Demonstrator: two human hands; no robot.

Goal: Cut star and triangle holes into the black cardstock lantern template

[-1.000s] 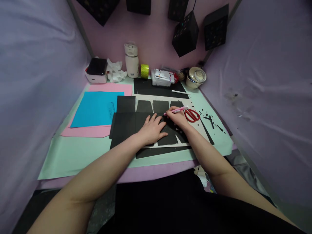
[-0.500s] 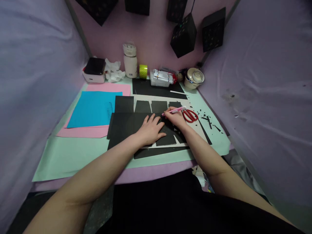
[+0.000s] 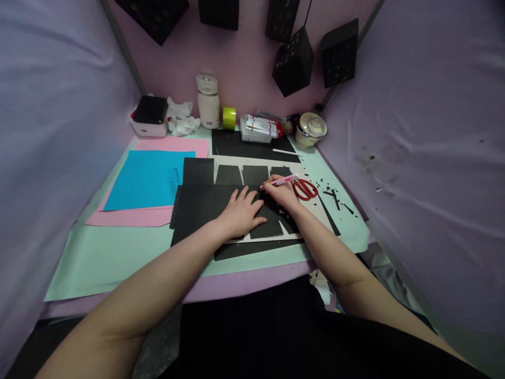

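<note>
A large sheet of black card (image 3: 201,205) with flaps along its edges lies on a pale board. My left hand (image 3: 240,213) rests flat on the card with its fingers spread, pressing near its middle. Just to the right, my right hand (image 3: 281,192) is closed around a slim pink-and-white craft knife (image 3: 283,180), its tip down at the card by my left fingertips. The blade itself is too small to make out. Red-handled scissors (image 3: 305,189) lie right beside my right hand, their blades partly hidden.
Blue sheets (image 3: 145,179) and pink paper (image 3: 130,218) lie at left with a clear ruler (image 3: 174,182). Black scraps (image 3: 335,197) litter the right side. Behind stand a white bottle (image 3: 208,108), yellow tape (image 3: 229,119), a lidded bowl (image 3: 311,129). Black boxes (image 3: 294,63) hang above.
The whole view has shifted slightly left and down. The tip of the craft knife stays close to my left fingertips; both hands keep nearly the same place on the card.
</note>
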